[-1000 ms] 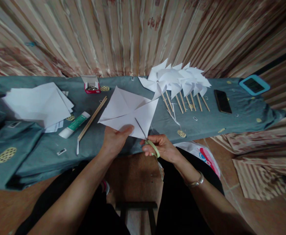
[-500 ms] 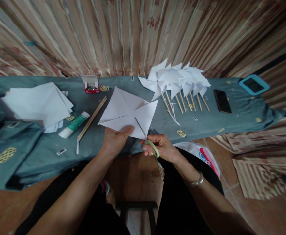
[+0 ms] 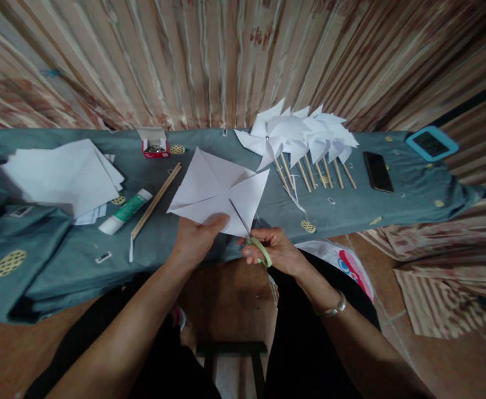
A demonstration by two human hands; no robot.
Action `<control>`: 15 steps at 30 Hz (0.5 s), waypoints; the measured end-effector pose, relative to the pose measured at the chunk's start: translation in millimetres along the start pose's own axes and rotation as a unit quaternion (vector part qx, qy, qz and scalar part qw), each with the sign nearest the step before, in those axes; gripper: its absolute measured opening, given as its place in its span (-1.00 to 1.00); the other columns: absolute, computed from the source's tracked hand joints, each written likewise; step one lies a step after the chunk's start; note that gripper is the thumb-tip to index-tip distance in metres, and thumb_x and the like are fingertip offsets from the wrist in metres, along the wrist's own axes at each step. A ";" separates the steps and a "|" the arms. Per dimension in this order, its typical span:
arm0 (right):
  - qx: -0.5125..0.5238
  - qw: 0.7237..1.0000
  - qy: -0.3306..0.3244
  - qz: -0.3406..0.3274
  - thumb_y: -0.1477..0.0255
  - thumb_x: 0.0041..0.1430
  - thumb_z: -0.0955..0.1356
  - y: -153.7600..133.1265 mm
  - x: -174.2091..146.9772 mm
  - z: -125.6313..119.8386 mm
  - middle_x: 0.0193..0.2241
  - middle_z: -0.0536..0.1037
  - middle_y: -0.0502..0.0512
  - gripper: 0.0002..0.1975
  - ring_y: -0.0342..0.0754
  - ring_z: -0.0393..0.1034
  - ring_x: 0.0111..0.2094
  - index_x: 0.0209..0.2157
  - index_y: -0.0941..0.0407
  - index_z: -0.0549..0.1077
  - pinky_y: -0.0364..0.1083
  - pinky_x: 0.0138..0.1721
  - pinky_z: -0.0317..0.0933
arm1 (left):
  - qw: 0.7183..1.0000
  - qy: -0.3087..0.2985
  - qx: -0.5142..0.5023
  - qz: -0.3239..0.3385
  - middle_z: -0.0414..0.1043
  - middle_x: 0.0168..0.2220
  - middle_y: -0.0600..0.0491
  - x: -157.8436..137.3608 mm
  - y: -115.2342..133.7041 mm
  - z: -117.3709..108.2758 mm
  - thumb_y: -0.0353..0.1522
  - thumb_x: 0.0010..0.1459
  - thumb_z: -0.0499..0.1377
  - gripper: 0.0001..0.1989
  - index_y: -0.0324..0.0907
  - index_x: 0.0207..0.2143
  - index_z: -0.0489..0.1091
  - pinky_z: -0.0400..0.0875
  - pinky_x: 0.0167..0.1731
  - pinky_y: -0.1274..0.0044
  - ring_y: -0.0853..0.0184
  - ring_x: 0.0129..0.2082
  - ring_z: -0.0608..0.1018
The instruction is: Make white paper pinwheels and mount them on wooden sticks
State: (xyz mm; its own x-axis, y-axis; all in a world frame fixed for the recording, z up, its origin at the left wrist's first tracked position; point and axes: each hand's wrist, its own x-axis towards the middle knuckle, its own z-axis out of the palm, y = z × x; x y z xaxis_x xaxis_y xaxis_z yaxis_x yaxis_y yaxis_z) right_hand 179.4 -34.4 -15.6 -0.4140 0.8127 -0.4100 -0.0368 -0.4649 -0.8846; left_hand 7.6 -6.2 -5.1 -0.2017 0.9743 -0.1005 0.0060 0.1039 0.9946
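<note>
A square sheet of white paper (image 3: 209, 180), creased along its diagonals and slit in from several corners, is held over the table's front by my left hand (image 3: 195, 241). The thumb lies on top of the sheet and the other fingers are hidden beneath it. My right hand (image 3: 274, 249) grips a pair of scissors (image 3: 261, 252) with pale green handles. Their blade lies across the sheet at its near right corner, pointing toward the middle. Left of the sheet lie wooden sticks (image 3: 155, 202) and a green and white glue stick (image 3: 126, 211).
White paper pinwheels (image 3: 292, 136) on sticks lie at the back right, near a black phone (image 3: 378, 172) and a blue-framed device (image 3: 431, 144). A small red box (image 3: 156, 148) of metal pieces sits at the back. Stacked white paper (image 3: 60, 177) covers the left side.
Almost nothing differs. Both hands, the paper and the scissors hold nearly the same position as half a second ago.
</note>
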 end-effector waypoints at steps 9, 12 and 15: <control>-0.012 1.000 -0.004 -0.004 0.22 -0.24 0.59 -0.9 0.4 0.2 -0.65 0.48 -0.12 -0.63 -0.29 0.30 -0.65 -0.46 0.16 0.52 -0.27 -0.60 0.22 | 0.999 0.002 -0.025 -0.022 0.58 -0.39 -0.02 0.8 -0.9 0.2 -0.32 -0.30 0.33 -0.60 -0.15 -0.29 0.43 0.53 -0.13 0.26 0.06 -0.24 0.61; -0.009 1.000 -0.003 0.000 0.23 -0.24 0.59 -1.3 0.5 0.7 -0.65 0.48 -0.11 -0.63 -0.29 0.31 -0.64 -0.45 0.18 0.52 -0.27 -0.59 0.22 | 0.999 0.001 -0.029 -0.021 0.58 -0.37 -0.02 -0.1 -2.6 -0.2 -0.33 -0.29 0.33 -0.57 -0.15 -0.25 0.43 0.52 -0.11 0.27 0.06 -0.24 0.61; -0.002 1.000 0.003 -0.001 0.23 -0.28 0.60 -1.0 1.0 1.5 -0.67 0.48 -0.10 -0.62 -0.29 0.29 -0.66 -0.48 0.18 0.52 -0.27 -0.61 0.19 | 0.999 0.001 -0.030 -0.018 0.59 -0.36 -0.01 -0.5 -3.3 0.0 -0.32 -0.28 0.34 -0.55 -0.15 -0.23 0.43 0.51 -0.09 0.27 0.05 -0.22 0.61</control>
State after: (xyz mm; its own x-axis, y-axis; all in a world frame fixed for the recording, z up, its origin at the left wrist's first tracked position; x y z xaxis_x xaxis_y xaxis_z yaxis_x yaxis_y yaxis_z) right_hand 177.7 -33.7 -14.7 -0.4084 0.8156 -0.4098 -0.0341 -0.4623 -0.8861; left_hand 7.6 -7.0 -8.4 -0.2019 0.9698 -0.1369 -0.0600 0.1273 0.9901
